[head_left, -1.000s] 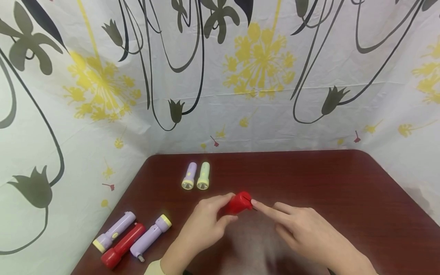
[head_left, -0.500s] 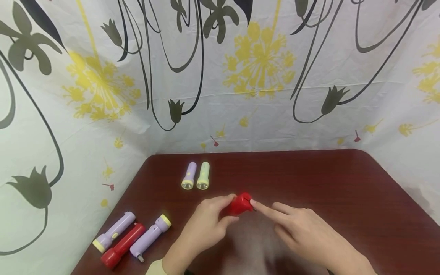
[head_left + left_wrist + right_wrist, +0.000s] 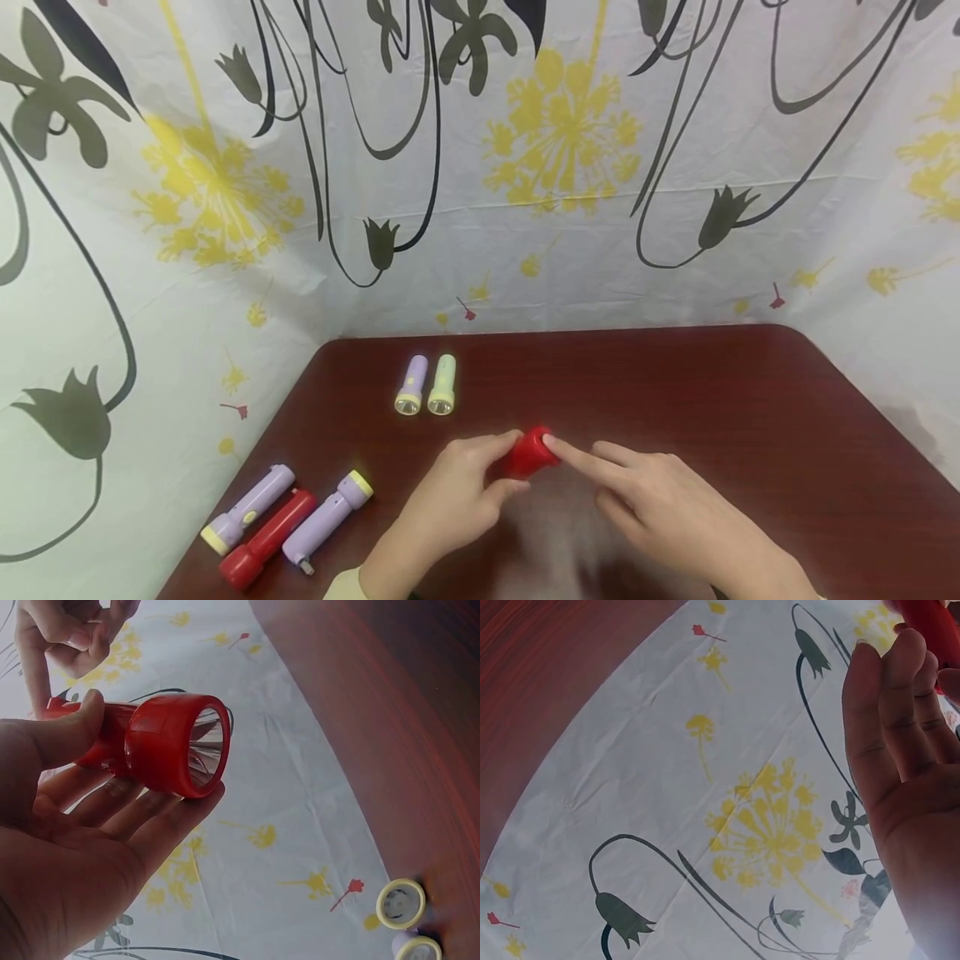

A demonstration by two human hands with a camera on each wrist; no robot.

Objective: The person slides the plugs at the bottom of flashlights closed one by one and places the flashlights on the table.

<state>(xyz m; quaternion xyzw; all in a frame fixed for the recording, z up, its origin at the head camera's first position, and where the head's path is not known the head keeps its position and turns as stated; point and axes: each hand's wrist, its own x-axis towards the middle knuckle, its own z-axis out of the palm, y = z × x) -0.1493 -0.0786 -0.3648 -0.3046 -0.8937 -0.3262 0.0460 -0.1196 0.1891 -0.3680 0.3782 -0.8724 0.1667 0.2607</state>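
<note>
The left hand (image 3: pixel 465 492) is pinching the red flashlight (image 3: pixel 165 746), ideally bracing it squarely against the straight index finger (image 3: pixel 583 463) of the right hand (image 3: pixel 652 496).

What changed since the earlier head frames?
The left hand and the red flashlight it holds shifted slightly right and down in view; the metal piece at the flashlight's end no longer shows. Nothing newly gripped or released. Same: right hand touching that end, other flashlights lying on the table.

- Red flashlight (image 3: pixel 161 746): barrel partly covered by left hand (image 3: pixel 82 836).
- Right hand (image 3: pixel 922 795): cropped by right wrist view's edge.
- Table (image 3: pixel 675 392): near side cropped, head view.
</note>
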